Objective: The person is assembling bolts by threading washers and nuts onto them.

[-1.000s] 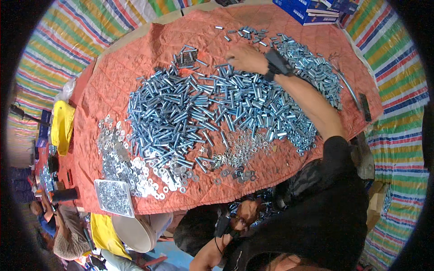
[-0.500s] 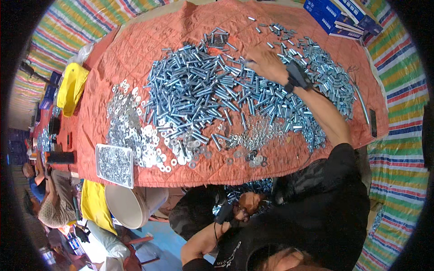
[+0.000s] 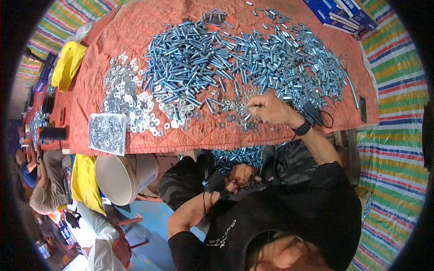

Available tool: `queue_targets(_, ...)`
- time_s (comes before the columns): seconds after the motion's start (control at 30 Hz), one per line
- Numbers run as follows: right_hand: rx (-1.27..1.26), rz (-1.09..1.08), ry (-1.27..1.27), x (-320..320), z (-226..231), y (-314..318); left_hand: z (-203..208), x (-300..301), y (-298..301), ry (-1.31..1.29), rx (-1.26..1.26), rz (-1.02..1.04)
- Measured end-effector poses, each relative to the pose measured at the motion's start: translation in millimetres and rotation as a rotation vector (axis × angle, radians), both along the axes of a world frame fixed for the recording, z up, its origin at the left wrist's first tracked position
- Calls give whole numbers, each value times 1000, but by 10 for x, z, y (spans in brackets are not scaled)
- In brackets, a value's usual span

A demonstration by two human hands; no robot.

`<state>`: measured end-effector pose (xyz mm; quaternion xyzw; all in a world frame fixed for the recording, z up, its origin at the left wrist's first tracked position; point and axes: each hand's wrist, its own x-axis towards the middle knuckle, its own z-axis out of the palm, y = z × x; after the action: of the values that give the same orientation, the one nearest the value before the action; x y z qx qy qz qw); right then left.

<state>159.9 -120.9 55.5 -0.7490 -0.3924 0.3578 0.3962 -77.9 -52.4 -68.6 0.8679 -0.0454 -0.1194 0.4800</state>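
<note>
My right hand (image 3: 270,108) is over the table at the near edge of a pile of small spring washers (image 3: 229,103). Its fingers are pinched together, and whatever is between them is too small to name. A dark strap circles that wrist. Down at my lap, my left hand (image 3: 243,174) is curled closed, with beads at the wrist; its fingers are partly hidden. Beyond it, below the table edge, lies a heap of metal pieces (image 3: 237,157). A big heap of long bolts (image 3: 185,61) and a heap of shorter metal sleeves (image 3: 312,67) cover the table's middle and right.
Flat washers (image 3: 135,106) spread left of the bolts, beside a clear tray (image 3: 125,135) of small parts. A bucket (image 3: 131,178) stands below the table's near edge. Blue boxes (image 3: 337,16) sit at the far right corner. Other people work at far left.
My right hand has come back from the sleeve heap to the spring washers near the front edge. My left hand stays low at my lap. The whole view has shifted somewhat.
</note>
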Motion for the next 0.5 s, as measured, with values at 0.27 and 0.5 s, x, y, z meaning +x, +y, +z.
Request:
queue_targets(0.27,101,48,-145,-307,77,-210,775,423,205,-351,-224,552)
queue_targets(0.5,137,48,-98,-304,199,5,1063,530,421,-502,-186,660)
